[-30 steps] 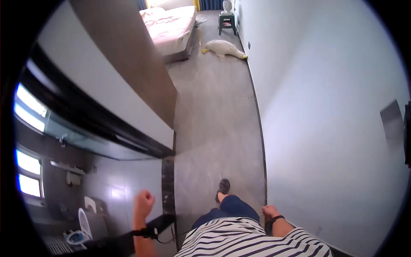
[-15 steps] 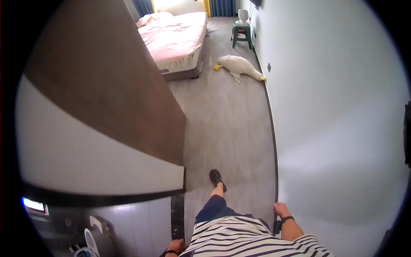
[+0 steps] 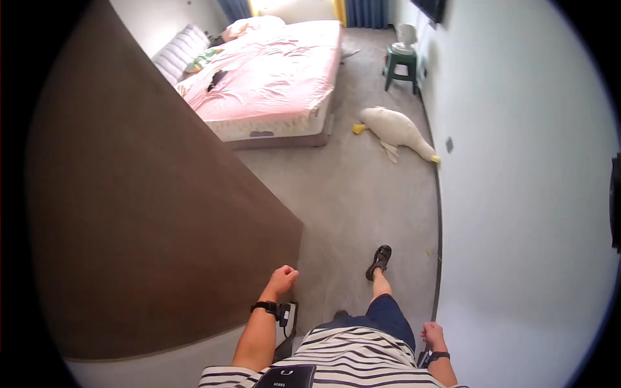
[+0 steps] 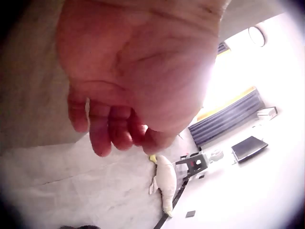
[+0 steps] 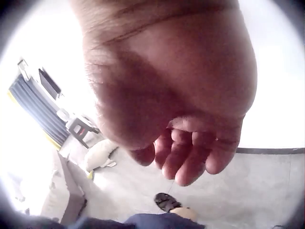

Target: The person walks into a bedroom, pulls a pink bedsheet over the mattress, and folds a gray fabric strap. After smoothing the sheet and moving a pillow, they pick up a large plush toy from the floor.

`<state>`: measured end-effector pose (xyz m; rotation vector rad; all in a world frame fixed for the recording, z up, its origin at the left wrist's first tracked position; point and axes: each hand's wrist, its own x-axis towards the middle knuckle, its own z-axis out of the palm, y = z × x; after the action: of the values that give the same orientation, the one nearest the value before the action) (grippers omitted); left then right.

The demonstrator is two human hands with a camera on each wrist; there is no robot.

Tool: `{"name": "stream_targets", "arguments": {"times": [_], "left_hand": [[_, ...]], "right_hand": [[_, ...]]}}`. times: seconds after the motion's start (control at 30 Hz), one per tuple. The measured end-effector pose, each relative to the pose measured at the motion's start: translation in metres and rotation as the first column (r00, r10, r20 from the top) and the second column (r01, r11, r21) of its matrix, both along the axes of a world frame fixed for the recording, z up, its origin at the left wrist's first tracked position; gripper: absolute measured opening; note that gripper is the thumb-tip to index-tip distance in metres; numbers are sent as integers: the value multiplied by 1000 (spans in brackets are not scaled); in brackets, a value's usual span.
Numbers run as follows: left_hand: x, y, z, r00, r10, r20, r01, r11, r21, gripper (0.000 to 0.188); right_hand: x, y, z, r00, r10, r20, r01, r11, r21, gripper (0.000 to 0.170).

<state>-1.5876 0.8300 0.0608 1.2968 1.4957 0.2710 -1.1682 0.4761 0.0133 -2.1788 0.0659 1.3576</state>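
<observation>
My left hand swings forward at the left, in front of the brown panel. Its fingers hang loosely curled in the left wrist view, with nothing in them. Low at my right side, my right hand is near the white wall. In the right wrist view its fingers curl loosely too and hold nothing. Ahead on the floor lies a long white plush duck with yellow feet and a yellow bill, its bill end at the wall's foot.
A bed with a pink sheet stands ahead on the left. Farther back by the right wall is a green stool with a white fan on it. Grey floor runs between panel and wall. One dark shoe is stepping forward.
I have walked forward; bed, stool and plush duck look nearer, and the bathroom at left has left view. The left hand dropped back, then swung forward again. Both hands stay without anything held.
</observation>
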Motion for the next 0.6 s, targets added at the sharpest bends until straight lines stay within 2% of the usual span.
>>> {"name": "stream_targets", "arguments": {"times": [0.07,0.13,0.2,0.23,0.27,0.33,0.4,0.43,0.47,0.53,0.6], "left_hand": [[7,29,-25,997,-22,-78,22,1000,6,22],[1,51,-58,985,-86,-151,82,996,-34,23],[6,54,-42,965,-57,-257,9,983,-184,21],[4,52,-44,973,8,-233,-66,968,-240,21],[4,51,-46,975,81,-209,-143,943,-300,20],[6,52,-48,914,334,-229,-399,841,-365,19],[17,69,-40,857,452,-247,-515,772,-373,21],[26,79,-33,868,434,-242,-494,811,-315,22],[33,87,-36,847,450,-282,-525,791,-316,23],[42,106,-55,861,429,-275,-508,764,-398,22],[50,131,-70,869,445,-218,-493,738,-460,22]], "right_hand": [[28,27,-35,990,130,-47,-132,990,-49,15],[54,71,-44,987,128,-99,-140,983,-120,16],[89,129,-42,981,126,-150,-150,976,-161,17],[107,161,-42,977,122,-173,-153,972,-179,18],[131,199,-44,972,177,-153,-201,967,-155,18],[177,273,-49,949,300,-100,-311,941,-131,19],[213,366,-47,900,436,8,-435,898,-75,20],[229,416,-48,881,469,65,-466,883,-60,19],[242,465,-48,859,497,119,-496,867,-46,18],[263,555,-64,809,535,244,-560,827,44,15],[246,645,-30,897,400,187,-421,902,95,13]]}}
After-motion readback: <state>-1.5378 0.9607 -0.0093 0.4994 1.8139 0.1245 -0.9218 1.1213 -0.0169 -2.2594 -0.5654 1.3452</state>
